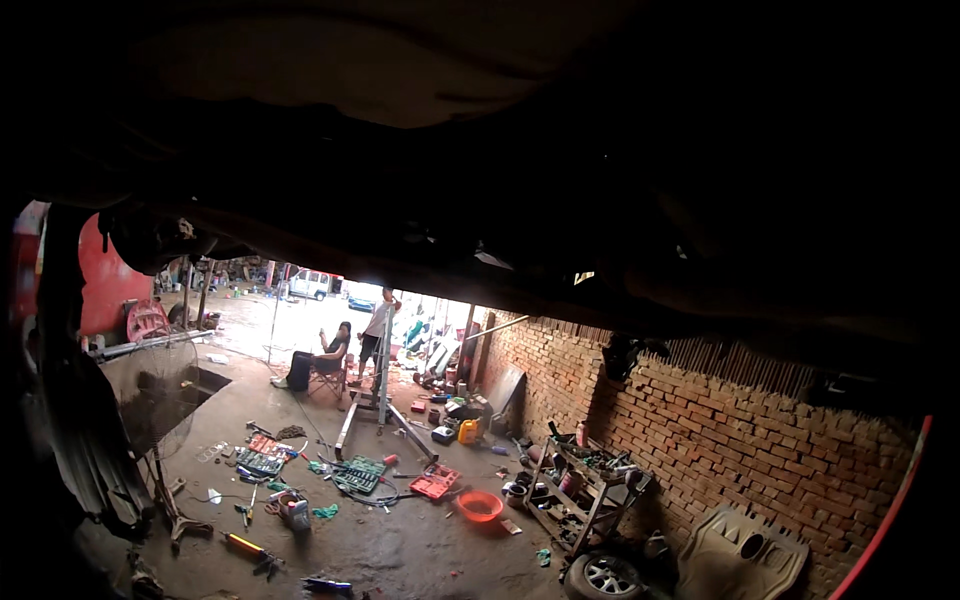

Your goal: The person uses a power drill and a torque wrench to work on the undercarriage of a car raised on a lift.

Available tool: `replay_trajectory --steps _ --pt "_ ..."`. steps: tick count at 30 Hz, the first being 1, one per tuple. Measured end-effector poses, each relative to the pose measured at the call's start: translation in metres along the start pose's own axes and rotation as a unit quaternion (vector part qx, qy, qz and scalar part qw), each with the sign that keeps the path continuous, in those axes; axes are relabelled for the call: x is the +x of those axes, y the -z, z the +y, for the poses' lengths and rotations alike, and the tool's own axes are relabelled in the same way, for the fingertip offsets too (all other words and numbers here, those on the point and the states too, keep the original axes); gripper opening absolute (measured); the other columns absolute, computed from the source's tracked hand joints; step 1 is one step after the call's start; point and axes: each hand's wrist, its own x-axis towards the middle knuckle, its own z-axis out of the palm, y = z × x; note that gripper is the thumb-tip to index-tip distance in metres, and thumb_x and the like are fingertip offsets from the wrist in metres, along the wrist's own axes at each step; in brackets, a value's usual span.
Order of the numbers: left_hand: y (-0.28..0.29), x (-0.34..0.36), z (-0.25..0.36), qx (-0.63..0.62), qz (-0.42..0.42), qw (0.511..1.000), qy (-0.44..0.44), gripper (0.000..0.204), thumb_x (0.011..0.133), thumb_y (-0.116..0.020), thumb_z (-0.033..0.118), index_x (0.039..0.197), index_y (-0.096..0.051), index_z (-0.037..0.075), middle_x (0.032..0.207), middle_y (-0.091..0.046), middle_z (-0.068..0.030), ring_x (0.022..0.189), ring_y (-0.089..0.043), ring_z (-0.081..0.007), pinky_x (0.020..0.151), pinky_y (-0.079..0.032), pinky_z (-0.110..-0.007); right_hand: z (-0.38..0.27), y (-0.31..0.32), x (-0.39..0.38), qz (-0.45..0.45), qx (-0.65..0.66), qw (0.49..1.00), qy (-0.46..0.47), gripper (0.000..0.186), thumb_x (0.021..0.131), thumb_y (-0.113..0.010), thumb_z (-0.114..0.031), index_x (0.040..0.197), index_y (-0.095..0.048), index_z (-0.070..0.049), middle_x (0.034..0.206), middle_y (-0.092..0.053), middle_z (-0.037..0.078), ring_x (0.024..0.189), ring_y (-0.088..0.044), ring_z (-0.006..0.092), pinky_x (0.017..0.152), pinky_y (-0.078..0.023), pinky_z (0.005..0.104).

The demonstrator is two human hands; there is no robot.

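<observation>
Neither of my hands shows in the head view. The dark underside of a vehicle fills the upper part, its details mostly lost in shadow. Below it, tools lie spread over the floor: a green tool case, a red tool case and another open tool set. An orange basin stands to the right of them. A yellow-and-black tool lies nearer, at the lower left. No tool is seen in contact with a hand.
A wheel and a beige panel rest by the brick wall, near a cluttered wooden rack. An engine hoist stands farther back, close to a seated person and a standing person. A fan is left.
</observation>
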Motion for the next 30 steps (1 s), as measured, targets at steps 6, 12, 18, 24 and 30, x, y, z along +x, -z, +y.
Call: replay_trajectory --steps 6,12,18,24,30 --pt "-0.003 -0.002 -0.004 0.01 0.007 1.0 0.007 0.039 0.086 -0.063 0.036 0.107 -0.072 0.006 0.112 -0.07 -0.0218 0.106 -0.066 -0.0376 0.094 -0.052 -0.046 0.004 -0.006 -0.002 -0.002 0.0 1.0 0.0 0.033 0.082 -0.065 -0.033 0.08 -0.072 -0.001 0.07 -0.069 0.016 0.064 -0.068 0.0292 0.062 -0.052 0.0434" --pt "-0.009 -0.003 -0.003 0.007 0.007 1.0 0.014 0.039 0.086 -0.063 0.037 0.106 -0.072 0.005 0.111 -0.07 -0.022 0.105 -0.066 -0.0378 0.093 -0.052 -0.046 0.006 -0.009 -0.003 -0.002 -0.003 1.0 -0.003 0.032 0.082 -0.065 -0.032 0.081 -0.072 -0.001 0.071 -0.069 0.016 0.066 -0.068 0.0291 0.063 -0.052 0.0432" --pt "-0.001 -0.002 -0.011 0.005 0.002 1.0 0.02 0.039 0.085 -0.063 0.037 0.105 -0.072 0.005 0.111 -0.07 -0.0222 0.105 -0.066 -0.038 0.093 -0.052 -0.046 0.004 -0.012 0.002 0.006 -0.003 1.0 0.003 0.032 0.082 -0.065 -0.032 0.083 -0.071 -0.001 0.073 -0.069 0.016 0.068 -0.067 0.0291 0.065 -0.052 0.0429" --pt "0.009 -0.013 -0.019 0.003 -0.028 0.999 0.028 0.039 0.085 -0.063 0.037 0.105 -0.073 0.005 0.11 -0.07 -0.0224 0.104 -0.066 -0.0382 0.092 -0.052 -0.046 0.007 -0.024 0.0 0.003 0.008 1.0 -0.001 0.032 0.083 -0.065 -0.032 0.085 -0.071 0.0 0.074 -0.069 0.016 0.069 -0.067 0.0291 0.066 -0.052 0.0427" --pt "0.022 -0.016 -0.029 0.003 -0.046 0.998 0.048 0.039 0.085 -0.063 0.037 0.104 -0.073 0.005 0.11 -0.07 -0.0225 0.104 -0.066 -0.0384 0.092 -0.052 -0.047 0.015 -0.033 0.007 0.006 0.02 1.0 0.001 0.032 0.083 -0.065 -0.031 0.087 -0.07 0.0 0.075 -0.069 0.016 0.071 -0.067 0.029 0.067 -0.052 0.0425"
